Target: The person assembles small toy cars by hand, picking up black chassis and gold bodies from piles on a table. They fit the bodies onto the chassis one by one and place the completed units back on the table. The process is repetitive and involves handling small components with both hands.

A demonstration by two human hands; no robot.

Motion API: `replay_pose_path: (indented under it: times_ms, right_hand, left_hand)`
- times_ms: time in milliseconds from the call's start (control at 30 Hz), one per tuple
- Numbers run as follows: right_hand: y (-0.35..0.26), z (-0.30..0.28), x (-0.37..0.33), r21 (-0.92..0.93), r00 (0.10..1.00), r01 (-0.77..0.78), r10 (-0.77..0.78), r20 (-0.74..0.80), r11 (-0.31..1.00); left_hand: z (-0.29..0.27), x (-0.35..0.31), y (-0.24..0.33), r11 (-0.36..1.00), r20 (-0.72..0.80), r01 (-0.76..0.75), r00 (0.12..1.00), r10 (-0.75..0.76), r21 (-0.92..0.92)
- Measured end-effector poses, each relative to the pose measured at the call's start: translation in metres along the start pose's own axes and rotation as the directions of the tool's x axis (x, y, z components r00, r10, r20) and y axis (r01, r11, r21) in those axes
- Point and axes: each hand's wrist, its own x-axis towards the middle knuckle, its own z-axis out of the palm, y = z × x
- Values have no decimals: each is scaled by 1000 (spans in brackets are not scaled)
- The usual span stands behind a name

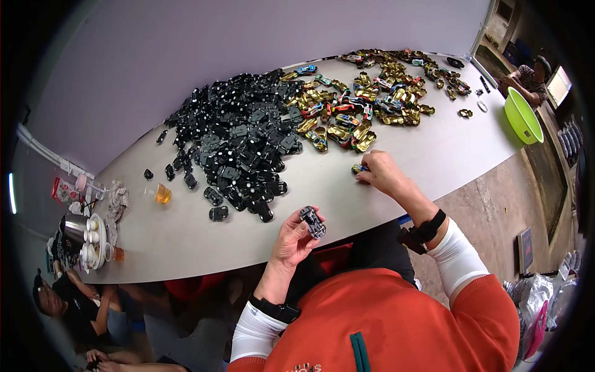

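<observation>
Near the table's front edge, my left hand (pixel 294 240) is closed around a black toy car chassis (pixel 313 222), its detailed side facing up. My right hand (pixel 382 172) is further forward and to the right, its fingers pinching a small gold and coloured toy car body (pixel 358 168) just above the tabletop. Ahead of my left hand spreads a big heap of black toy car chassis (pixel 242 133). Beyond my right hand lies a pile of shiny toy car bodies (pixel 347 118), gold inside with colourful painted outsides.
The pale table (pixel 186 248) runs against a wall. A lime green basin (pixel 524 116) stands at the right edge. At left are a glass of amber drink (pixel 163 194), a cloth (pixel 118 201) and a tray of cups (pixel 93 242). People sit at lower left and far right.
</observation>
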Motion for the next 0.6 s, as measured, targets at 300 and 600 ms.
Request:
replay_pose_path:
  times_ms: [300, 600]
  right_hand:
    - [-57, 3, -29, 785, 939, -335, 117, 324, 521]
    - [-89, 27, -42, 880, 998, -42, -20, 59, 473]
  left_hand:
    - [-2, 4, 8, 974, -72, -192, 977, 201, 124]
    - [14, 2, 8, 926, -127, -261, 944, 303, 272]
